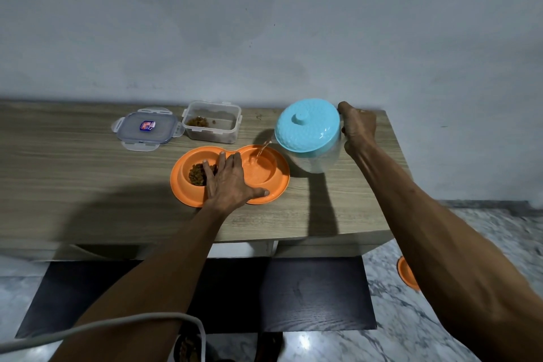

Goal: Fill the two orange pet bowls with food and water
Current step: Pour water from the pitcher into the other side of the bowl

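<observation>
Head view: right hand (357, 129) grips tilted jug (308, 138); left hand (229, 182) flat on orange bowls (273, 185); lid (147, 129) label unreadable.

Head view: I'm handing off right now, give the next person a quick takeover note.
Left hand: flat on the orange double bowl, steadying it.
Right hand: gripping the blue-lidded jug, tilted, water streaming into the right bowl.
Kibble is already in the left bowl. The open food container, nearly empty, and its lid sit behind on the table.
Left: finish the water, set the jug upright.
</observation>
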`<state>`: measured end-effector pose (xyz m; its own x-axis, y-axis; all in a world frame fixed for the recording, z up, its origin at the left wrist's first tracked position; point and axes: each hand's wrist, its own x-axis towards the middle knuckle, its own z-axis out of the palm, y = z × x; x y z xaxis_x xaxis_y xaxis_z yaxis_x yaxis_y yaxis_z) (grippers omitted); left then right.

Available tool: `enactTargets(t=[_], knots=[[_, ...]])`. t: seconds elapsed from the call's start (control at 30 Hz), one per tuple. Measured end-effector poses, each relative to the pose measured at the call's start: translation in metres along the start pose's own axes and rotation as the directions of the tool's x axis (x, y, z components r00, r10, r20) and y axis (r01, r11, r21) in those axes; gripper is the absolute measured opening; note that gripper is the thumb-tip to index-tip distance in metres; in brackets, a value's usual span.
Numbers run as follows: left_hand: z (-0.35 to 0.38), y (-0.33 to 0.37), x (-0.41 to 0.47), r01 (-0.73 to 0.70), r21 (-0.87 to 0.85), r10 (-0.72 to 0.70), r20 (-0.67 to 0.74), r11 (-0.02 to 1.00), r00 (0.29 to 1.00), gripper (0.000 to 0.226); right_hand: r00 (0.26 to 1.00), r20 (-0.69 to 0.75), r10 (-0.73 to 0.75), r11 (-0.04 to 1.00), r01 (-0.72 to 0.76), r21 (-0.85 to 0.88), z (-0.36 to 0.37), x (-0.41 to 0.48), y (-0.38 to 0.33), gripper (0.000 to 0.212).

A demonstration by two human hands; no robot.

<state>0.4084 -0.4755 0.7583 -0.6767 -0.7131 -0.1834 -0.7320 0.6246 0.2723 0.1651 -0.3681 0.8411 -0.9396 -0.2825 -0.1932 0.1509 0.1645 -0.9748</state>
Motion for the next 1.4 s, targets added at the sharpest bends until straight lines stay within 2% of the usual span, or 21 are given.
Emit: enactTargets(t=[0.9,1.1,1.4], knots=[[-0.001,0.001,0.002,0.018,0.019,-0.018,0.017,1.000,1.000,0.126,0.995,0.036,0.094,0.993,-0.097,0.070,0.006,0.010,0.013,0.019],[0.000,0.001,0.001,0.018,0.018,-0.018,0.018,1.000,1.000,0.126,0.987,0.015,0.162,0.969,-0.162,0.185,0.009,0.017,0.017,0.016],[-0.001,0.002,0.002,0.032,0.042,-0.034,0.041,0.999,0.999,0.126,0.982,0.000,0.188,0.948,-0.182,0.261,0.017,0.039,0.013,0.014]])
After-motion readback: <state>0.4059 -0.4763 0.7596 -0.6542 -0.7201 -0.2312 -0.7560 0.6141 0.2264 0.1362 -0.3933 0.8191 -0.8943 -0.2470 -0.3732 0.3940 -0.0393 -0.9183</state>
